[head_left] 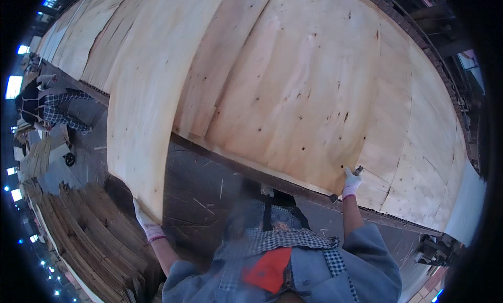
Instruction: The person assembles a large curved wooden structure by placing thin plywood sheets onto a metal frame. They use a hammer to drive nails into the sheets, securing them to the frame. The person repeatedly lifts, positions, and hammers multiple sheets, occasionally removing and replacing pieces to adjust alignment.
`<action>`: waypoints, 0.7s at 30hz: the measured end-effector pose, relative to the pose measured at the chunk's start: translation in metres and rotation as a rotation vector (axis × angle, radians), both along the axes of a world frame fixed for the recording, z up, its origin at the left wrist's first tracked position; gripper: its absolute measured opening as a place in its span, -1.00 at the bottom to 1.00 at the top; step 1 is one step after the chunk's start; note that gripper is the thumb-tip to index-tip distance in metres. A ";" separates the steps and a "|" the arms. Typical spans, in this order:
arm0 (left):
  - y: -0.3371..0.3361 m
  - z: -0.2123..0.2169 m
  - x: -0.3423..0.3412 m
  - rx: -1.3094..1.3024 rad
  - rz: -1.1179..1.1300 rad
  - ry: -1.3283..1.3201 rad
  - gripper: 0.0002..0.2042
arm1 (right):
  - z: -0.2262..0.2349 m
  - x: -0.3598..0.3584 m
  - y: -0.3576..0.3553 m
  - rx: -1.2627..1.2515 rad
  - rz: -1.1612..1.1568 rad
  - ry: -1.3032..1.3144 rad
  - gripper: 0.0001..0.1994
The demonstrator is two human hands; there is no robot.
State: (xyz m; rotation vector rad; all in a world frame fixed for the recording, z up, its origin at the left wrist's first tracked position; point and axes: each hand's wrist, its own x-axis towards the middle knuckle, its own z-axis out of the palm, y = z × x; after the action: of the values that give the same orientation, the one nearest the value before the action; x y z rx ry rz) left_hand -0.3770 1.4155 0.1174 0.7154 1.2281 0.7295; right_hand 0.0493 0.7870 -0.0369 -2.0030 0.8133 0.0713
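Observation:
A long pale wood veneer sheet [144,109] runs across the work surface, and its near end hangs over the front edge. My left hand [146,222], in a white glove, grips the lower end of this sheet at its corner. A wider veneer sheet [293,93] with dark knots lies to the right. My gloved right hand [352,183] is closed at that sheet's near right corner, touching it. A small dark thing, or soiled fingertips, shows there; I cannot make out which.
Stacked brown veneer strips [89,229] stand at the lower left. Another person [55,104] bends over at the far left, beside a small dark wheel [69,159]. More overlapping veneer sheets [435,140] cover the right side. Scraps lie on the dark floor [194,193].

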 end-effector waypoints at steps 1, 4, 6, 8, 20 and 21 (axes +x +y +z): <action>0.006 0.007 -0.014 0.045 -0.010 0.060 -0.32 | 0.008 0.002 0.008 -0.026 0.009 0.029 -0.80; -0.004 0.018 0.013 0.018 0.056 0.224 -0.42 | 0.008 0.000 -0.001 -0.079 -0.009 0.001 -0.79; -0.011 0.007 0.015 0.024 0.051 0.229 -0.44 | 0.001 0.006 -0.005 -0.096 0.013 -0.018 -0.78; -0.024 0.002 0.029 0.011 0.026 0.216 -0.46 | -0.002 0.007 -0.013 -0.134 0.040 -0.008 -0.77; -0.189 0.024 0.142 -0.139 -0.149 -0.095 -0.50 | -0.004 0.010 -0.033 -0.160 0.452 0.037 -0.64; -0.208 0.034 0.149 -0.194 -0.153 -0.036 -0.48 | 0.035 0.015 -0.023 -0.244 0.554 0.090 -0.63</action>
State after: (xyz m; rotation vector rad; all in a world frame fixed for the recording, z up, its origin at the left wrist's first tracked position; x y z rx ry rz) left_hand -0.2279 1.2071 0.1518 0.6256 1.1788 0.4874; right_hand 0.0644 0.7638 -0.0021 -2.4229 0.3088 0.3993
